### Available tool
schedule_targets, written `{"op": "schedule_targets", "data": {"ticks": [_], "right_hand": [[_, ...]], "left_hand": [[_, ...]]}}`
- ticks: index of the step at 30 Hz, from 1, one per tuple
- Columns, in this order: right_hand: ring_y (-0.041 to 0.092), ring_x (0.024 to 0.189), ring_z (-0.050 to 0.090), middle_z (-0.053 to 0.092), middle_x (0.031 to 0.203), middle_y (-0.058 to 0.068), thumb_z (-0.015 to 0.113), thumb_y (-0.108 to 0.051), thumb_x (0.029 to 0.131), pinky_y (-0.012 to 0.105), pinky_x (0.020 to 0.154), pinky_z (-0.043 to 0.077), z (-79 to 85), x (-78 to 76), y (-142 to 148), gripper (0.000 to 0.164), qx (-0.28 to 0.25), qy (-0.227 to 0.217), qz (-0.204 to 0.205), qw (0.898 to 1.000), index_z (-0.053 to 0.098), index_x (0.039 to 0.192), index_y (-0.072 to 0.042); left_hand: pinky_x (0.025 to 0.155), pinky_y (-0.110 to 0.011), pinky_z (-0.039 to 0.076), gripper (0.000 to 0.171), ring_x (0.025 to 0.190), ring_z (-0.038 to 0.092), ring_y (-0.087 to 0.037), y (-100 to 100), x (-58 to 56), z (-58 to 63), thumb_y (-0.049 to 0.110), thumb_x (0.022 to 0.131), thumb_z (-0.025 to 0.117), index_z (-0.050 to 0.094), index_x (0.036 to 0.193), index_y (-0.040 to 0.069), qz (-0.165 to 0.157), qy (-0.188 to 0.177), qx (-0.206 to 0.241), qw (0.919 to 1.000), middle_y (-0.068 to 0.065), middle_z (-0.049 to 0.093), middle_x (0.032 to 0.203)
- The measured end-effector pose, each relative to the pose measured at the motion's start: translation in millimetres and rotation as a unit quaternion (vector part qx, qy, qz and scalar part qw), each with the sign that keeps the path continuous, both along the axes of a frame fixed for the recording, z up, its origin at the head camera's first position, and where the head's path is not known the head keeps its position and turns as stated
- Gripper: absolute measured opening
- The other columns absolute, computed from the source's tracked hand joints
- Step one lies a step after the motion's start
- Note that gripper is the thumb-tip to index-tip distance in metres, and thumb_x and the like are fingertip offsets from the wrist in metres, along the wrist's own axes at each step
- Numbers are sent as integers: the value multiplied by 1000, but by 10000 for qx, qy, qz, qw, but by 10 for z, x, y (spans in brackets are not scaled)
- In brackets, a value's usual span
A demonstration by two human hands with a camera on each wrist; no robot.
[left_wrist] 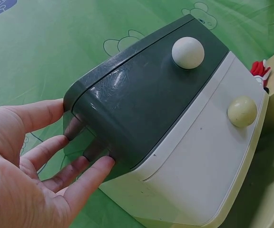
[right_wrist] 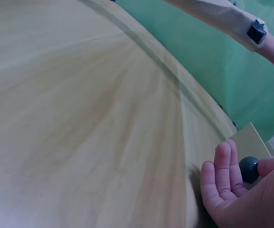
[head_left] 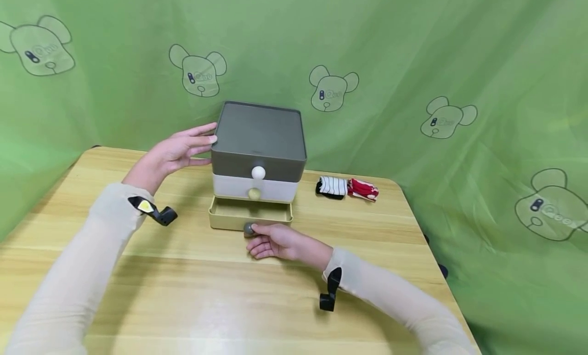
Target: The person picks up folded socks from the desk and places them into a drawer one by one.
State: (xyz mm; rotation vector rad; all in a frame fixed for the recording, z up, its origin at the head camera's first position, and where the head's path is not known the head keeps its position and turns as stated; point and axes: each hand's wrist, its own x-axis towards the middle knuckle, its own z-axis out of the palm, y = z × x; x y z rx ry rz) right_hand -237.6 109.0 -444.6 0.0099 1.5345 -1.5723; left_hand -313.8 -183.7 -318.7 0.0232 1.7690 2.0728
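A three-tier desktop drawer unit stands on the table, dark grey on top, white in the middle and beige at the bottom. Its bottom drawer is pulled partly out, and the part of the inside that shows holds nothing. At that drawer's front, my right hand pinches the round grey knob between thumb and index finger, the other fingers loosely bent below. My left hand rests its outstretched fingertips against the left side of the dark top tier. Both upper drawers, with a white knob and a yellowish knob, are closed.
Right of the drawer unit lie a black-and-white striped cloth bundle and a red-and-white cloth bundle, side by side. A green curtain with bear faces hangs close behind the wooden table.
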Motion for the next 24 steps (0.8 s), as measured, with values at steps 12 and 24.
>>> {"op": "schedule_targets", "data": {"ticks": [12, 24], "right_hand": [[10, 69, 70, 74, 79, 1, 41, -30, 111, 25, 70, 62, -22, 248, 126, 42, 196, 86, 492, 9986, 50, 137, 2], [9, 64, 67, 70, 73, 0, 45, -30, 110, 23, 66, 60, 6, 594, 98, 39, 176, 177, 314, 9992, 54, 131, 1]], "left_hand": [[129, -51, 25, 70, 158, 20, -28, -8, 27, -18, 17, 106, 54, 17, 164, 24, -49, -74, -14, 10000, -8, 19, 171], [129, -51, 24, 70, 159, 17, -28, 7, 23, 12, 17, 105, 55, 18, 164, 25, -69, -31, -41, 10000, -7, 17, 172]]}}
